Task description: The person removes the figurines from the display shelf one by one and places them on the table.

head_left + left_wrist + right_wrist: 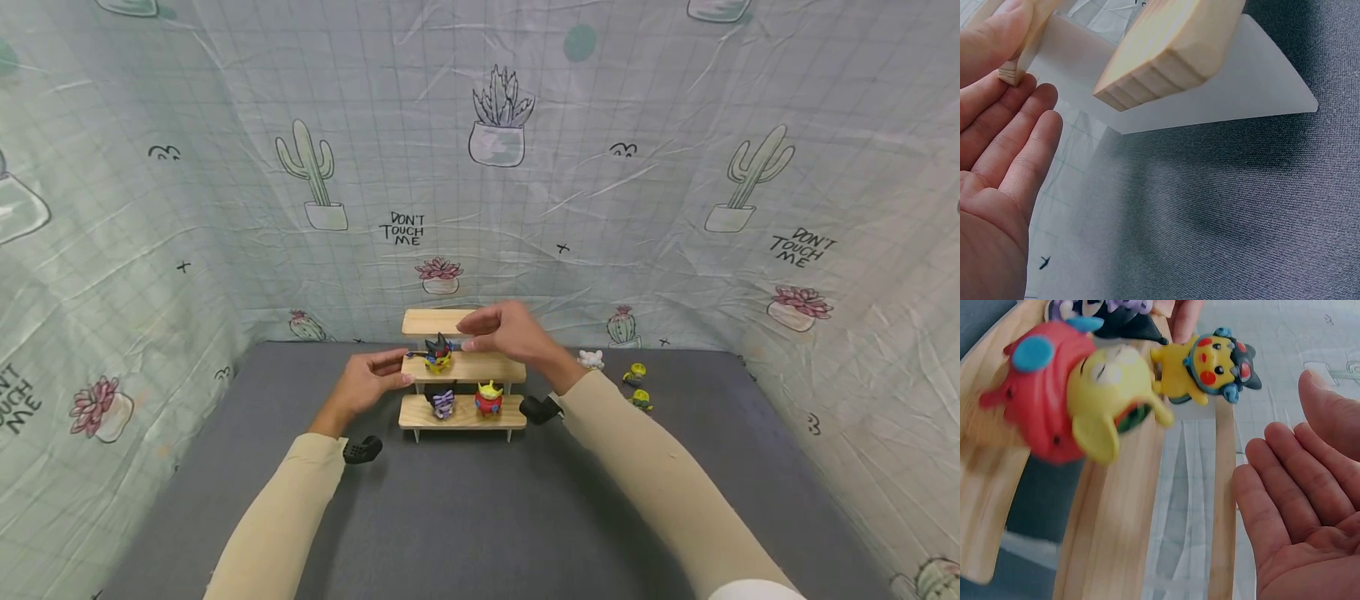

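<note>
"Two cream sleeves [266, 517] reach over a dark grey fabric tabletop [450, 533], each with a black gadget [362, 450] near the wrist. What comes first beyond them?"

"A stepped stand [461, 427] of pale wooden shelves on frosted side panels [1210, 103]. Its lowest shelf [464, 410] carries a purple-and-white figure [442, 406] on the left and a red-bodied figure with a yellow head [487, 400] on the right."

"And one step back?"

"On the middle shelf [487, 368], toward its left end, stands a small yellow figure with red cheeks and a dark cap [437, 361]."

"Where are the hands?"

"The left hand [367, 382] is at that shelf's left end, thumb on one side and fingers on the other, pinching the wood. The right hand [513, 337] hovers right of the capped figure, fingers straight, thumb well apart, holding nothing."

"Anything to the right?"

"Two yellow-and-dark figures [641, 400] on the tabletop, and a white figure [591, 359] farther back."

"Behind those?"

"The bare left part of the top shelf [431, 322], then a pale gridded cloth [570, 192] printed with potted cacti."
</note>
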`<state>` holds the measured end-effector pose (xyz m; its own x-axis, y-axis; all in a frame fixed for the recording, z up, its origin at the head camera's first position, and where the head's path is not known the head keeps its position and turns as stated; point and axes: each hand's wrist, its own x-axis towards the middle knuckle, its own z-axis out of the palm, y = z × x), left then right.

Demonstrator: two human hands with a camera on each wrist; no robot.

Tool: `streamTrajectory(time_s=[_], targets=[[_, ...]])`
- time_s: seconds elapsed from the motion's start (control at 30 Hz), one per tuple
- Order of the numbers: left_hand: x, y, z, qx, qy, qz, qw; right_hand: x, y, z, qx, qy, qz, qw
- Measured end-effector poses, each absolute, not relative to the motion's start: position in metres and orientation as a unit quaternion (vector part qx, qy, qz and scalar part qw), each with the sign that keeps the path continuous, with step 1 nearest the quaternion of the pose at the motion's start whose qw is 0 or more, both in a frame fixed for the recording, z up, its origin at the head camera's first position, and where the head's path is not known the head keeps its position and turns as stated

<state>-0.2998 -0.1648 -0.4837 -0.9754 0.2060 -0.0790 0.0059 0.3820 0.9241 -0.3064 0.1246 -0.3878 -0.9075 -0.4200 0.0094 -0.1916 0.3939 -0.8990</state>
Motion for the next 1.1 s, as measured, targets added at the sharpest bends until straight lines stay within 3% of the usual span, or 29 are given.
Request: streamTrajectory(time_s=[0.43, 0.73, 1.1], targets=[[-0.301, -0.168, -0.485, 0.070, 0.825, 0.555, 0.086, -0.310, 0.095, -0.396, -0.211, 0.804, -0.543, 0.118], [-0.302, -0.165, -0.483, 0.072, 0.819, 0.562, 0.093, -0.307, 0.084, -0.397, -0.254, 0.869, -0.419, 0.076], [-0.299, -0.166, -0.483, 0.077, 0.818, 0.563, 0.089, -0.307, 0.078, -0.395, -0.276, 0.900, -0.328, 0.081]])
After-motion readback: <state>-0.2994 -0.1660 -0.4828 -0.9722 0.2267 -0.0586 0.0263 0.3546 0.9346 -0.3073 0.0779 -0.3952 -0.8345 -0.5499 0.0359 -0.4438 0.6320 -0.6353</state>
